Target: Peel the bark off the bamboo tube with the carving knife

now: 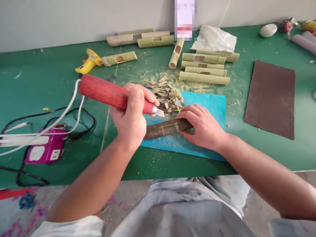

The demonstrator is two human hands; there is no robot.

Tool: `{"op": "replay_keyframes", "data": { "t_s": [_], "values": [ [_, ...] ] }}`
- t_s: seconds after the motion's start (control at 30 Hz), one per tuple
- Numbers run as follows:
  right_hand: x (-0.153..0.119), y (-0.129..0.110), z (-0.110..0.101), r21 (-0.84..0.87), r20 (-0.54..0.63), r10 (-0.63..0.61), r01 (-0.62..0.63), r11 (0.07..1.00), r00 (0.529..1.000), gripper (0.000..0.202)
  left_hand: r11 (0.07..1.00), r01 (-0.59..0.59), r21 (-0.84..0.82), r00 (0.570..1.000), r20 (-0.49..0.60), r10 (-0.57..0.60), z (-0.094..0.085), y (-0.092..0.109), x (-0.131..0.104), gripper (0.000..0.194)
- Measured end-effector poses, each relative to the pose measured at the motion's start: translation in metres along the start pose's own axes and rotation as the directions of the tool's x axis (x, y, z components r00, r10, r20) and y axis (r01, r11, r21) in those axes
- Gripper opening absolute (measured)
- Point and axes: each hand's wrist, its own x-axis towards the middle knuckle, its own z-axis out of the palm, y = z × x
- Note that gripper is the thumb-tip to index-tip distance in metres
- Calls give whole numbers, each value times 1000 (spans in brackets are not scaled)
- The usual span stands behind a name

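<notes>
My left hand (130,115) is closed around the red wooden handle of a carving knife (106,92), its short angled blade pointing right, just above the bamboo. A dark brown bamboo tube (163,129) lies across a blue sheet (207,105), with pale scored lines marking out a patch on its upper side. My right hand (203,126) grips the tube's right end, thumb on the near side and fingers over the far side. Beyond the tube is a heap of bamboo chips (165,93). The tube's left end is partly hidden by my left wrist.
Several pale bamboo tubes with cut openings (204,78) lie at the back. A yellow glue gun (89,62) rests at left, near a purple power adapter (46,146) with tangled cables. A brown sheet (271,98) lies at right, and crumpled white paper (214,39) behind.
</notes>
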Motion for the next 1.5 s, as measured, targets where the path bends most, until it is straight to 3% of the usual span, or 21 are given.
{"op": "replay_keyframes", "data": {
  "t_s": [0.13, 0.27, 0.4, 0.5, 0.8, 1.5],
  "values": [
    [1, 3, 1, 87, 43, -8, 4, 996, 999, 35, 995, 103, -17, 991, 94, -101, -6, -4, -4, 42],
    [1, 2, 0, 159, 34, -1, -4, 987, 999, 35, 984, 176, 2, 947, 272, -170, -18, -3, -7, 29],
    [1, 0, 1, 168, 29, -9, 4, 986, 1000, 35, 982, 44, 182, 846, 516, -134, -29, 6, -6, 16],
    [1, 1, 2, 171, 31, -4, -2, 985, 1000, 36, 965, -21, 260, 800, 584, -140, -34, 10, -5, 11],
    [-1, 1, 1, 205, 35, 11, -18, 979, 999, 34, 925, -119, 362, 757, 636, -152, -46, 9, -4, 14],
    [-1, -2, 1, 211, 31, 25, -31, 977, 999, 32, 933, -186, 309, 758, 649, -64, -43, 6, -10, 18]
  ]
}}
